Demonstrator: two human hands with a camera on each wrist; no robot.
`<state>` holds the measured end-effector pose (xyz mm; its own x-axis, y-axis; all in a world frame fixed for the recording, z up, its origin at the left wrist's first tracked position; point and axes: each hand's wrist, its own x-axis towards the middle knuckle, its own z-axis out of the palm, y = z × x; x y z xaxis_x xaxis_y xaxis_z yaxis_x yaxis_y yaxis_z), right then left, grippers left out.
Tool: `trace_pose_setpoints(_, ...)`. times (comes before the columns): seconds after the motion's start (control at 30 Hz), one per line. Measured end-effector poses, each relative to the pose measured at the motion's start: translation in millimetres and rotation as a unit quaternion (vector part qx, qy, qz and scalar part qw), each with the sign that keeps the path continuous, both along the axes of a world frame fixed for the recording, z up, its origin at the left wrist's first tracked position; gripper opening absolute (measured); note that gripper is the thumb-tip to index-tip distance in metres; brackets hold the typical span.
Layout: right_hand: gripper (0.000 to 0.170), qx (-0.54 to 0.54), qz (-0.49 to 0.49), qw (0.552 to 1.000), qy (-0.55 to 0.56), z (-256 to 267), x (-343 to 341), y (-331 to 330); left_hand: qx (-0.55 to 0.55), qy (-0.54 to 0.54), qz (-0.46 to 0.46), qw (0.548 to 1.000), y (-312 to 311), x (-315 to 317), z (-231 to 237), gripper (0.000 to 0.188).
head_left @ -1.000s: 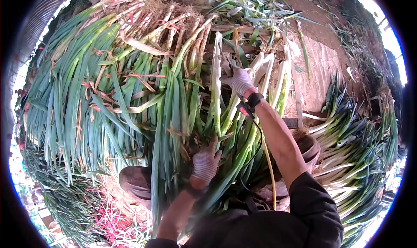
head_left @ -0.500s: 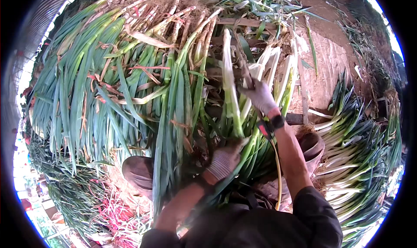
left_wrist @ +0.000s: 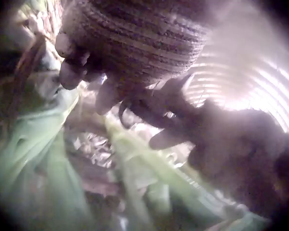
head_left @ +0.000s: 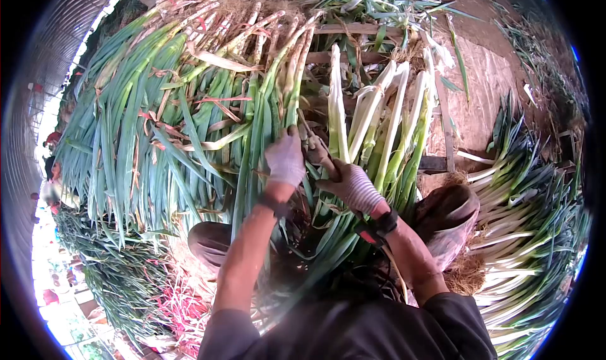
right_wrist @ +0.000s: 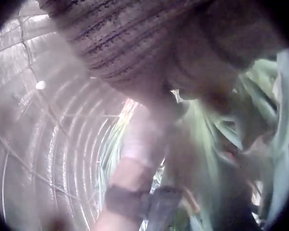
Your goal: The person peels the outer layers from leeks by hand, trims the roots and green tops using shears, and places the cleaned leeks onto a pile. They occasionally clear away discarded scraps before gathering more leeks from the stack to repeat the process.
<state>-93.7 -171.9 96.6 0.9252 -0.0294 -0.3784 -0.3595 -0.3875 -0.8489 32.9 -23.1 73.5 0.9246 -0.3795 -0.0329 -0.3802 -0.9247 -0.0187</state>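
Observation:
My left hand (head_left: 285,158), in a striped knit glove, grips a green onion stalk (head_left: 295,98) at the right edge of the unpeeled pile; curled fingers (left_wrist: 71,79) show in the left wrist view. Beside it, my right hand (head_left: 358,188), gloved alike, holds a slim brown wand-like tool (head_left: 320,153), perhaps an air blow gun, its thin end toward the left hand. Peeled white green onions (head_left: 379,111) lie side by side just right of and beyond the right hand. The right wrist view is blurred; the glove covers its upper part.
Unpeeled green onions (head_left: 158,107) with rooty ends fill the left. More white-stemmed green onions (head_left: 511,253) lie at the right, past a knee (head_left: 451,212). Pink ties (head_left: 183,309) lie at lower left. Peeled leaves (head_left: 385,6) are heaped at the back. A hose (head_left: 394,268) trails under the right forearm.
My left hand has let go of a peeled green onion, which now lies left of the white ones, and moved up-left to the unpeeled pile. My right hand has come down and left with the tool.

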Motion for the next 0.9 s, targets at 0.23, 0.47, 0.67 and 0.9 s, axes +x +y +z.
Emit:
trace_pose_setpoints(0.23, 0.058, 0.015, -0.085, 0.995, -0.051, -21.3, -6.3, -12.8, 0.113, -0.185, -0.038, 0.975, -26.3, 47.6, -56.0, 0.033)
trace_pose_setpoints(0.47, 0.059, -0.015, -0.066, 0.996, -0.065, 0.4, -26.0, -27.6, -0.029, 0.022, 0.067, 0.997, -43.2, 48.3, -25.9, 0.039)
trace_pose_setpoints(0.67, 0.059, 0.032, -0.073, 0.996, -0.047, 9.2, -68.9, -21.0, -0.402, 0.289, 0.054, 0.867, -12.2, 31.9, -53.5, 0.034)
trace_pose_setpoints(0.9, 0.065, 0.024, -0.059, 0.998, 0.002, -1.3, -87.0, -13.3, -0.362, -0.034, 0.029, 0.931, -15.0, -9.3, -50.5, 0.027)
